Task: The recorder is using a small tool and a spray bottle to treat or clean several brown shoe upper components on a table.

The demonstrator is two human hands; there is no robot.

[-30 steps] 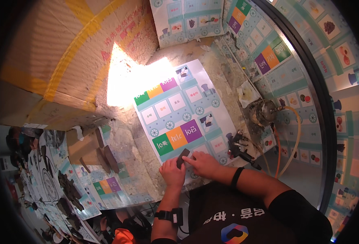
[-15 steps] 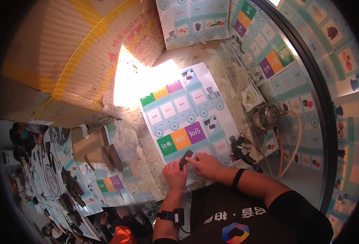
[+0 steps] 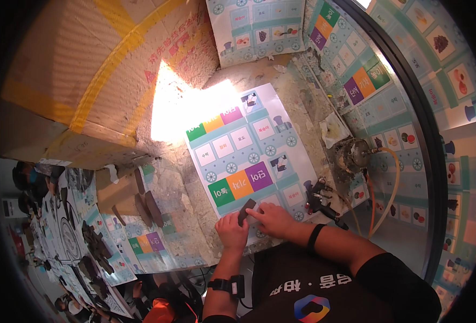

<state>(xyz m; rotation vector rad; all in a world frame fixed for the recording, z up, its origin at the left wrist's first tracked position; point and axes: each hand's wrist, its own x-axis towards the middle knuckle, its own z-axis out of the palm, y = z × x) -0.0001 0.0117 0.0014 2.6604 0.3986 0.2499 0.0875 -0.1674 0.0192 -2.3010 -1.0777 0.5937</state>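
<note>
My left hand grips a small dark grey-brown strip-shaped piece whose far end juts up past the fingers. My right hand meets the same piece from the right, its fingers closed in at the edge; part of the piece is hidden by the hands. Both hands are over the near part of a printed paper sheet with coloured blocks and train pictures, which lies on the worn workbench. Just right of my right hand sits a black spray gun.
A metal cup with hoses stands to the right, beside a dark frame bar. A taped cardboard box fills the far left. Several dark curved pieces lie on the left, and other people work beyond.
Both hands and the dark piece stay almost exactly where they were. Nothing was taken up or let go.
</note>
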